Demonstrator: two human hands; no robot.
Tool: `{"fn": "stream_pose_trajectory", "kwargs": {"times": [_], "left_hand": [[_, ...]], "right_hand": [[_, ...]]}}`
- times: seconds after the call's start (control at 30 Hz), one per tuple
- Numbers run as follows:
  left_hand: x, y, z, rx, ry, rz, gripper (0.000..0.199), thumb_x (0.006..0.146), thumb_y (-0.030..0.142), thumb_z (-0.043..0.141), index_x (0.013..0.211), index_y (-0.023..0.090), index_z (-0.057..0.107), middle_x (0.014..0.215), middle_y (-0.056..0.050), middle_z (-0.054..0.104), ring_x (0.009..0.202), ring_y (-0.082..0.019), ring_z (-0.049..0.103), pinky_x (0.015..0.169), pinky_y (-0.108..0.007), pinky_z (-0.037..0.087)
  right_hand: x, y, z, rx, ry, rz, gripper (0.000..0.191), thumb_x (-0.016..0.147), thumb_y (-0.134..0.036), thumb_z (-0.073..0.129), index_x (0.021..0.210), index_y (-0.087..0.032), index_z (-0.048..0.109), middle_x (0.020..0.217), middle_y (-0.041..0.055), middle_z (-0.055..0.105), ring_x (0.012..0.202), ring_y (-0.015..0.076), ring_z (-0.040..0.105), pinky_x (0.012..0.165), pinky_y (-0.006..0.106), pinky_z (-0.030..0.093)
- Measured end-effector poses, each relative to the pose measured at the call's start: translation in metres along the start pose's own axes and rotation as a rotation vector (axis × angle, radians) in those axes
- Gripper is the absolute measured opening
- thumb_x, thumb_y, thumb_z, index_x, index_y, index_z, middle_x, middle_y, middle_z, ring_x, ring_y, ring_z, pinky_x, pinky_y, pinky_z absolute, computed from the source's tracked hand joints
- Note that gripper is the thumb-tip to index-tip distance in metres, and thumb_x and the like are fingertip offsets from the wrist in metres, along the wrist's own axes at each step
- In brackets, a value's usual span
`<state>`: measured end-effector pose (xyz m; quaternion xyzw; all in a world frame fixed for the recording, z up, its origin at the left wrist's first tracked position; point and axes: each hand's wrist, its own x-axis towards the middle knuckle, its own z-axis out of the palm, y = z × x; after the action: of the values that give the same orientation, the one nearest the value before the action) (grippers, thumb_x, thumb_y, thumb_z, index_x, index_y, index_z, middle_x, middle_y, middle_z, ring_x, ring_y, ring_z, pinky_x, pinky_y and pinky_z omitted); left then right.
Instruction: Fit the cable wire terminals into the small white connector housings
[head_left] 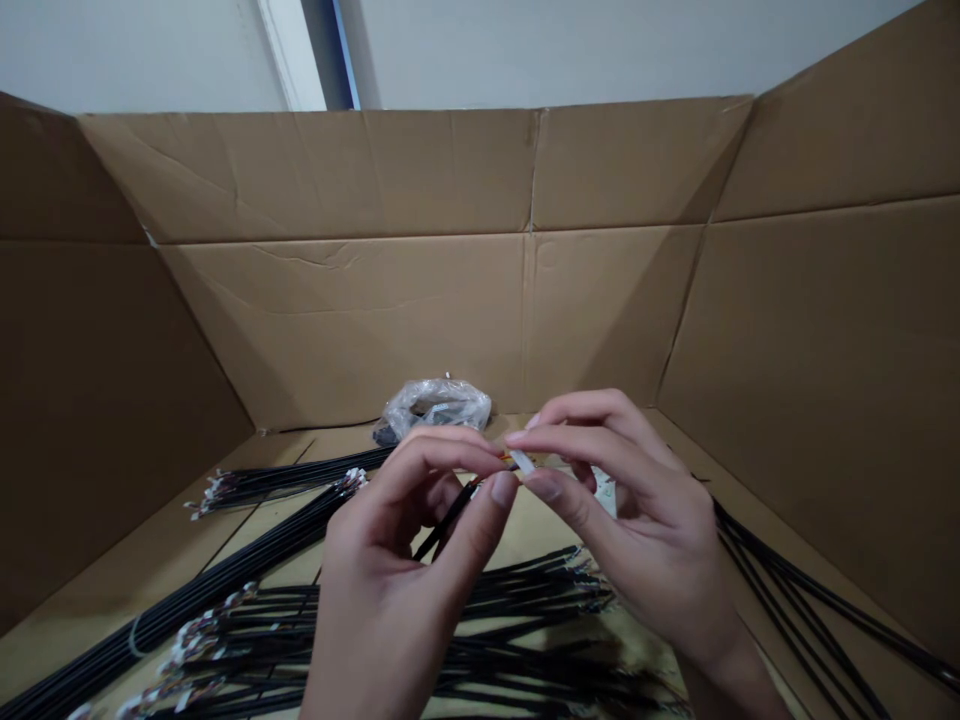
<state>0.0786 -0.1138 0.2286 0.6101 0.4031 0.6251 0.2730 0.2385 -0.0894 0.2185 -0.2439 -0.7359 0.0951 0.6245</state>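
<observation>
Head camera view: tall brown cardboard walls point(442, 180) enclose a tan desk point(157, 550) on three sides. Black sheathed cables cover much of it: a broad loose pile point(517, 655) in front, a tied bundle point(217, 580) and a smaller bunch point(300, 478) to the left, and long loose strands point(731, 520) to the right. Both hands meet above the pile, near the centre. The left hand point(405, 570) pinches the end of one slim black cable point(455, 520) between thumb and fingers; the right hand point(645, 510) grips a small white plastic connector point(523, 462) between thumb and forefinger. Behind the hands sits a crumpled clear plastic bag point(457, 400) with dark contents.

Many cables in the pile have white pieces at their left ends, while their right ends look like thin loose wires, so one end seems finished and the other not. Work on the held cable appears to be midway; whether its wires are seated cannot be told. The connector is pale, narrow and tilted, partly covered by fingertips, with fine red and orange wires beside it.
</observation>
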Motion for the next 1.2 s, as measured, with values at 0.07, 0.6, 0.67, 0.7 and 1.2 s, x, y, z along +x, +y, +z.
{"fn": "stream_pose_trajectory", "kwargs": {"times": [0.07,0.6,0.67,0.7,1.2], "left_hand": [[-0.001,-0.001,0.000,0.017,-0.006,-0.030,0.003,0.090,0.029,0.077,0.092,0.032,0.075,0.074,0.006,0.067,0.059,-0.009,0.050,0.050,-0.018,0.040],[-0.005,-0.004,-0.001,0.083,-0.030,0.077,0.011,0.093,0.027,0.074,0.085,0.033,0.077,0.109,0.004,0.072,0.080,-0.013,0.066,0.060,-0.023,0.050],[-0.005,-0.004,-0.002,0.087,-0.035,0.074,0.011,0.093,0.027,0.074,0.085,0.033,0.077,0.112,0.003,0.072,0.090,-0.015,0.068,0.059,-0.023,0.051],[-0.004,-0.004,-0.002,0.091,-0.036,0.074,0.011,0.092,0.026,0.074,0.084,0.033,0.077,0.112,0.003,0.072,0.095,-0.017,0.069,0.059,-0.022,0.051],[-0.001,-0.006,-0.005,0.117,-0.030,0.111,0.011,0.091,0.025,0.076,0.081,0.030,0.078,0.115,0.001,0.076,0.098,-0.020,0.073,0.065,-0.026,0.054]], "right_hand": [[0.001,0.001,-0.001,0.013,-0.015,-0.009,0.019,0.096,-0.010,0.072,0.110,-0.023,0.079,0.105,0.0000,0.067,0.101,0.0099,0.065,0.089,0.019,0.054],[-0.001,-0.008,0.002,0.135,-0.006,0.259,0.011,0.094,-0.019,0.076,0.094,-0.030,0.076,0.108,-0.0044,0.074,0.108,0.0141,0.066,0.079,0.028,0.050],[-0.002,-0.010,0.002,0.090,0.004,0.256,0.011,0.093,-0.020,0.077,0.092,-0.031,0.075,0.110,-0.0052,0.074,0.111,0.0143,0.065,0.080,0.028,0.049],[-0.003,-0.010,0.002,0.071,0.010,0.250,0.011,0.094,-0.020,0.077,0.091,-0.031,0.074,0.111,-0.0056,0.073,0.112,0.0143,0.065,0.081,0.028,0.049],[-0.005,-0.009,0.002,0.129,0.128,0.207,0.016,0.091,-0.014,0.075,0.088,-0.030,0.075,0.117,-0.0013,0.067,0.117,0.0177,0.062,0.089,0.029,0.052]]}}
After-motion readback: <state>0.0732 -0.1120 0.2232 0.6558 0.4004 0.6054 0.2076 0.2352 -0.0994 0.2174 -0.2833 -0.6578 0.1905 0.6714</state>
